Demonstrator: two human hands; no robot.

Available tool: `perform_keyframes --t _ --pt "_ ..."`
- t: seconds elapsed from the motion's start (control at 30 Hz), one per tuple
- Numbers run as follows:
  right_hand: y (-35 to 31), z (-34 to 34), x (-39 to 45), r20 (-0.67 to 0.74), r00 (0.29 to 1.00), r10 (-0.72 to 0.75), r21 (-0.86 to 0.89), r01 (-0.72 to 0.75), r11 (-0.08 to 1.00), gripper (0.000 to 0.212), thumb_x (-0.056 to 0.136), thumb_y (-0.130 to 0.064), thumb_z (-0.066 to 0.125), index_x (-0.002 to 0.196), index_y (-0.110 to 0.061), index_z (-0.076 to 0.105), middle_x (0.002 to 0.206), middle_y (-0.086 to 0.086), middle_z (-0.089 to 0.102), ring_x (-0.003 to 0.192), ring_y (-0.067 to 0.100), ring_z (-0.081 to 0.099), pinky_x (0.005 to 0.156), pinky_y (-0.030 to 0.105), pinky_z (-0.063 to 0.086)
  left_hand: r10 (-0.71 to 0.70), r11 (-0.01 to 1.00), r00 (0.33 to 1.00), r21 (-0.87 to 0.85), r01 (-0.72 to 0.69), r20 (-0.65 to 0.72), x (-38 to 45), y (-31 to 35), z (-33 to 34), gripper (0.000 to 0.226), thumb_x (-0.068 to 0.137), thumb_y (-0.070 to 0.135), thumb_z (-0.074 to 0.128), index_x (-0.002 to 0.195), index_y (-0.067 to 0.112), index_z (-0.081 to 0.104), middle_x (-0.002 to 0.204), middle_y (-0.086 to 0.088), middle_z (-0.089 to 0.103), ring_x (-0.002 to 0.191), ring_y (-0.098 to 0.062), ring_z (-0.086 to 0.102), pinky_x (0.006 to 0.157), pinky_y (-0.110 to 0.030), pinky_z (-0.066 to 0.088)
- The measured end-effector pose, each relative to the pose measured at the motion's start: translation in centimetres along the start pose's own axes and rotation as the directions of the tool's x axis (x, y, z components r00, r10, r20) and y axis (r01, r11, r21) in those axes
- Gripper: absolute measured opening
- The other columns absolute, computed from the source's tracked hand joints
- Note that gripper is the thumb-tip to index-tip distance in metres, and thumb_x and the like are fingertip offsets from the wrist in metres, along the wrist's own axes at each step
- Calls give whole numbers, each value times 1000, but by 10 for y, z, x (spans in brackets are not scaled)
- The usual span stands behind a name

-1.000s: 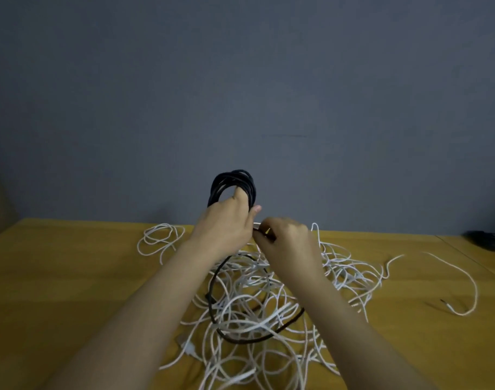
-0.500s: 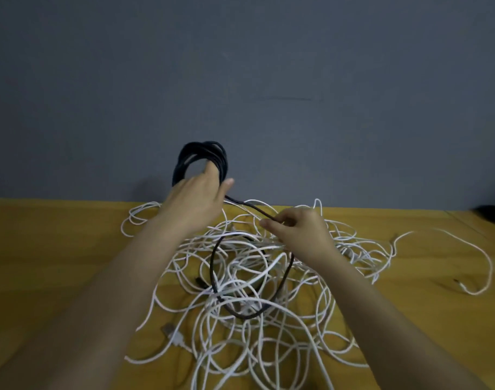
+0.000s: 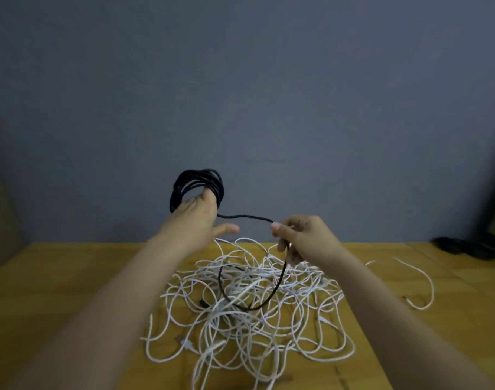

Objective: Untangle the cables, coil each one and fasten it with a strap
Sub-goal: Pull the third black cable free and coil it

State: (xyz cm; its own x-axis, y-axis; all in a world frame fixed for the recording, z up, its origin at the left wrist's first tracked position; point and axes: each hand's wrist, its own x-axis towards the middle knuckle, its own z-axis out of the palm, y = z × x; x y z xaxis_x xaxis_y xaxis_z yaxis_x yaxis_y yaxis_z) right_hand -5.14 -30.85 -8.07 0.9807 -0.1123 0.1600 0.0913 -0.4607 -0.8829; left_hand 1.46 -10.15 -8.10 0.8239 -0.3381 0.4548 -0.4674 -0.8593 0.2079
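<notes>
Left hand (image 3: 195, 220) has the black cable (image 3: 197, 187) coil looped over its fingers, thumb sticking out loose. Right hand (image 3: 302, 237) pinches the cable's free run at 3 o'clock. It droops into the white cables (image 3: 249, 313) tangled on the desk (image 3: 58, 282), 6 o'clock.

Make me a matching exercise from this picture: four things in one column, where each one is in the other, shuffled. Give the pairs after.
Things
1. black coil
2. white cables
3. right hand
4. dark object

Places
A. tangled in a heap on the table
B. at the table's far right edge
C. looped around the left hand
D. pinching the black cable's loose run

Pairs: 1-C, 2-A, 3-D, 4-B
</notes>
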Motion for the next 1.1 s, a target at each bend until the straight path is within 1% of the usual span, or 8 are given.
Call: perform_keyframes --t 0.2,0.4,0.5,0.7,0.8,0.9,1.0,1.1 --pt "-64 -27 -22 -329 871 -366 -254 292 922 11 91 -20 64 82 -14 67 72 0 65 68 12 68 62 20 48 44 998 999 -38 -44 -10 -20 34 -60 44 92 62 38 75 22 31 66 0 49 54 -14 47 46 -30 27" --pt "-121 -45 -51 -374 507 -776 -508 589 629 12 93 -5 57 99 -2 67 107 7 56 88 13 55 78 17 45 147 987 986 -58 -151 -75 -35 70 -112 51 94 61 33 69 17 37 65 -1 48 53 -16 46 46 -30 26" --pt "-133 -45 -53 -385 426 -819 -544 611 574 14 97 -12 51 103 -7 63 113 0 49 91 3 48 73 11 40 173 962 981 -198 -188 -92 -41 88 -128 57 93 62 32 67 12 40 62 -5 48 50 -19 45 49 -33 33" --pt "-71 -39 -54 -338 691 -639 -441 484 756 19 99 -18 48 100 -14 67 89 0 63 86 19 55 70 26 36 195 729 980 -664 -164 -28 -58 108 -134 52 99 43 41 57 13 46 33 7 39 28 -7 36 35 -14 29" --pt "-53 -37 -56 -412 787 -459 -283 368 886 28 100 -29 45 80 -20 62 69 -6 61 75 19 54 63 30 36 242 461 964 -887 -13 111 -64 108 -135 52 99 43 37 58 11 41 36 3 28 28 -10 24 36 -14 25" --pt "-56 -32 -62 -423 837 -348 -1 383 924 33 99 -32 46 71 -19 55 51 -5 46 48 12 43 50 26 34 323 228 930 -968 102 174 -71 107 -132 52 89 53 37 53 16 40 36 4 23 28 -9 20 36 -16 25" --pt "-50 -14 -66 -312 869 -383 -107 369 923 34 100 -30 44 68 -21 52 49 -8 40 43 4 30 47 24 25 357 13 925 -991 137 132 -72 109 -122 53 88 56 35 50 20 42 35 8 23 27 -7 19 35 -18 26" --pt "-31 9 -72 -159 932 -327 -51 323 945 34 102 -31 40 72 -21 53 52 -3 42 42 5 33 49 26 28 197 -3 979 -998 60 58 -68 113 -108 51 87 59 36 59 17 43 38 6 25 29 -8 23 37 -19 29"
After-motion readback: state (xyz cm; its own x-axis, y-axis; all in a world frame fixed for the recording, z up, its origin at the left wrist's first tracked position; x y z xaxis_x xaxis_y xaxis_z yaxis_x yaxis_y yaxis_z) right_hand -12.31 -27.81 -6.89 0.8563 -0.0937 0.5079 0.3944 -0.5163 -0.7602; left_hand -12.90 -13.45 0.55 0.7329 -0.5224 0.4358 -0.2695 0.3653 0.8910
